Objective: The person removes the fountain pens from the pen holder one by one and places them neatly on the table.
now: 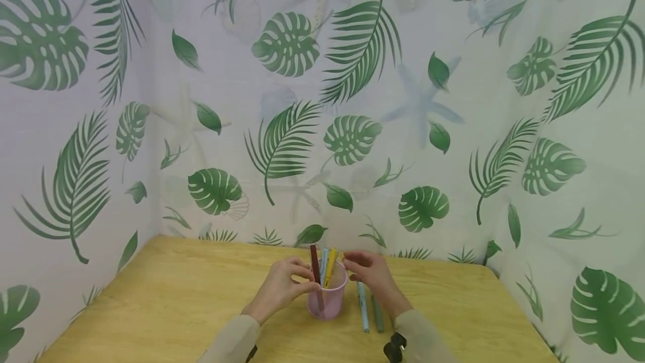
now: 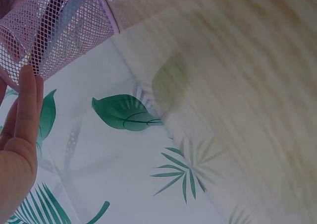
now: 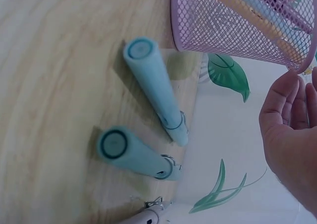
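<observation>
A pink mesh pen cup (image 1: 333, 299) stands upright on the table, holding a dark red pen (image 1: 314, 262), a light blue pen (image 1: 323, 260) and a yellow pen (image 1: 330, 268). From the left, my left hand (image 1: 283, 284) holds the cup near its rim, thumb in front and fingers along the mesh. My right hand (image 1: 374, 274) is at the right side of the rim, fingers loosely bent, fingertips right at the edge. Below it lie a second light blue pen (image 1: 364, 310) and a green pen (image 1: 378, 315). In the right wrist view, a pale pen (image 3: 147, 216) shows beside them, partly cut off.
The wooden table (image 1: 201, 290) reaches back to a white curtain (image 1: 353, 184) printed with green leaves, which also encloses the left and right sides. A dark wrist device (image 1: 395, 347) sits at my right sleeve.
</observation>
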`<state>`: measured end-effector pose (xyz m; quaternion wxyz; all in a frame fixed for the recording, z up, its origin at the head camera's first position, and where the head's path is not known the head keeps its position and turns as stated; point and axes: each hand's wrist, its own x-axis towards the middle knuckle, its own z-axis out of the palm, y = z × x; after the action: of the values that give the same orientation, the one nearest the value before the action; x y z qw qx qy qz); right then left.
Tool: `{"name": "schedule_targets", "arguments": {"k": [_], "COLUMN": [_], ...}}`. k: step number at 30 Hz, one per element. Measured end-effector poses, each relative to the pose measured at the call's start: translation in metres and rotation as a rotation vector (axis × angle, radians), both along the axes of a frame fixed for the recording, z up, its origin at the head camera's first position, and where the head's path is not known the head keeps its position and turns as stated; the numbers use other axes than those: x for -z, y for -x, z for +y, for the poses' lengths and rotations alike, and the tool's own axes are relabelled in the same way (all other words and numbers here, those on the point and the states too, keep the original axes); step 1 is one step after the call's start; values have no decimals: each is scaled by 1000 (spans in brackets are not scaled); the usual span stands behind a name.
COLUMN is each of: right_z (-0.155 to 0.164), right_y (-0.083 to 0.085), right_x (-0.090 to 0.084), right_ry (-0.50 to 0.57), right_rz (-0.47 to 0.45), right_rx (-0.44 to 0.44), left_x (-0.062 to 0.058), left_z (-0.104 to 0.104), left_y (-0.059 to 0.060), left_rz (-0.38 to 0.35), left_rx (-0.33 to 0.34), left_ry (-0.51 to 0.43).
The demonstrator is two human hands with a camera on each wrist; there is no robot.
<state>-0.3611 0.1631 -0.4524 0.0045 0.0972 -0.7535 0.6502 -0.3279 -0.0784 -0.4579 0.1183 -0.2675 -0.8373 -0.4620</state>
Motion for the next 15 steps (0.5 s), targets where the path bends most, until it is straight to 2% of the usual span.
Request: {"name": "schedule_targets", "arguments": {"k": [9, 15], "right_z": [-10, -13], "right_y": [1, 8], "right_x": [-8, -6], "right_ry": [-34, -51], "right_rz": [28, 34], "right_rx": [-30, -44], "left_x": [0, -1], "left_z": [-1, -1], "left_y": [1, 0], "left_rz": [-15, -14], "left_rx": [4, 8], "left_ry": [1, 6]}}
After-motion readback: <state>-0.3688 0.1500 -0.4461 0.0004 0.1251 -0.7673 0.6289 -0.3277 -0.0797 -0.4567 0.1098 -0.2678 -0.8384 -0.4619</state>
